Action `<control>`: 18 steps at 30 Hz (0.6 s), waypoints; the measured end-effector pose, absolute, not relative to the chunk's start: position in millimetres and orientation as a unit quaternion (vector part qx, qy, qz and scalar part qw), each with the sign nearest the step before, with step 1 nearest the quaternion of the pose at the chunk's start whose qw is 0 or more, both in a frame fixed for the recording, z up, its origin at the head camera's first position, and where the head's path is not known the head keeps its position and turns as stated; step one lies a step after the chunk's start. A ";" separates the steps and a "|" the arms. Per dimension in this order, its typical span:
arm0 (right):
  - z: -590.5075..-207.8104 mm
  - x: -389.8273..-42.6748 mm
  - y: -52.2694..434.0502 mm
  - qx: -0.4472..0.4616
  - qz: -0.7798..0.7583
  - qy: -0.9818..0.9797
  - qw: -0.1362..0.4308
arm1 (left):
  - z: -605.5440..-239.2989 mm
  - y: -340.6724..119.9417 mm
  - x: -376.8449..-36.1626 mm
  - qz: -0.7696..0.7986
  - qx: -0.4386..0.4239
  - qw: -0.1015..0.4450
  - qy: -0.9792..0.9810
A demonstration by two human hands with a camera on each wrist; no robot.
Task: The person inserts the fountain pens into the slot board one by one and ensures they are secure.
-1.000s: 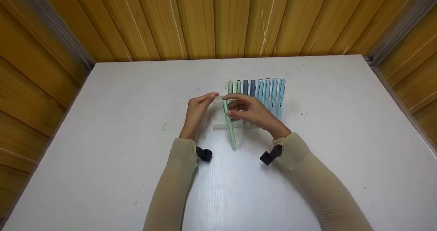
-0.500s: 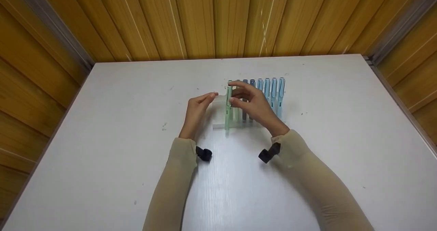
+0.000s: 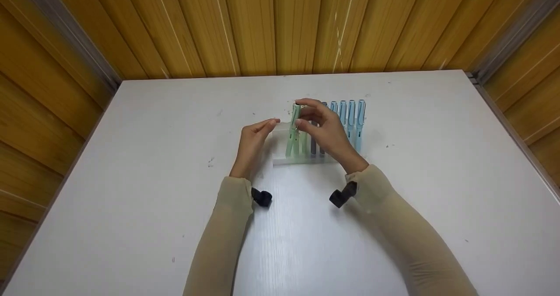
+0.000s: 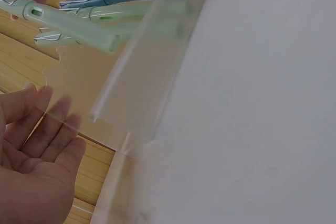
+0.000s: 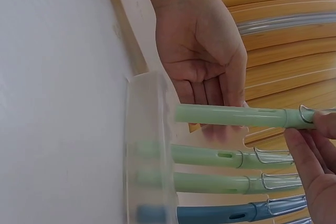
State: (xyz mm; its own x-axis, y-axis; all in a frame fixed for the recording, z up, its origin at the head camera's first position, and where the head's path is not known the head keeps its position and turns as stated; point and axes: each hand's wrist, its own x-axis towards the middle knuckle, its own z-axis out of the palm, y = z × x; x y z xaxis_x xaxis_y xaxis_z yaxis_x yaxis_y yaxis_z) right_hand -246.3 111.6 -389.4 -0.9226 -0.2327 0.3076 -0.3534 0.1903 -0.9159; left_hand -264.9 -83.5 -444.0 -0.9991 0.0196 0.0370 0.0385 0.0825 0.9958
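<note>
My right hand (image 3: 329, 132) pinches a light green pen (image 3: 292, 132) by its clip end, thumb on one side and fingers on the other. The pen is slightly tilted in front of a clear pen stand (image 3: 279, 149); in the right wrist view its free end is right at the stand's front lip (image 5: 143, 90). My left hand (image 3: 255, 146) holds the stand's left edge, with its thumb in front and fingers behind the see-through panel (image 4: 79, 82). Two more light green pens (image 5: 212, 182) stand in the row beside the held one.
Dark blue pens (image 5: 210, 214) and several light blue pens (image 3: 351, 116) stand upright in the row, partly behind my right hand. The stand rests on a white table (image 3: 153, 178). A yellow wood-slat wall (image 3: 253, 29) rises behind the table.
My right hand has raised the green pen, swung it closer to upright and brought it back to the stand's front lip. My left hand has stayed on the stand's edge.
</note>
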 end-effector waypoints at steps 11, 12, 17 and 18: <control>-395.5 -247.0 107.3 0.210 0.595 -0.773 0.072 | -444.2 -84.2 -263.9 -0.674 -0.023 0.005 -0.738; -396.2 -247.0 106.8 0.210 0.595 -0.773 0.071 | -444.2 -84.2 -263.8 -0.673 -0.023 0.006 -0.739; -399.6 -248.4 104.8 0.213 0.593 -0.774 0.067 | -444.2 -84.2 -264.0 -0.671 -0.025 0.009 -0.741; -400.3 -248.7 104.5 0.215 0.591 -0.775 0.067 | -444.2 -84.1 -263.9 -0.672 -0.024 0.008 -0.740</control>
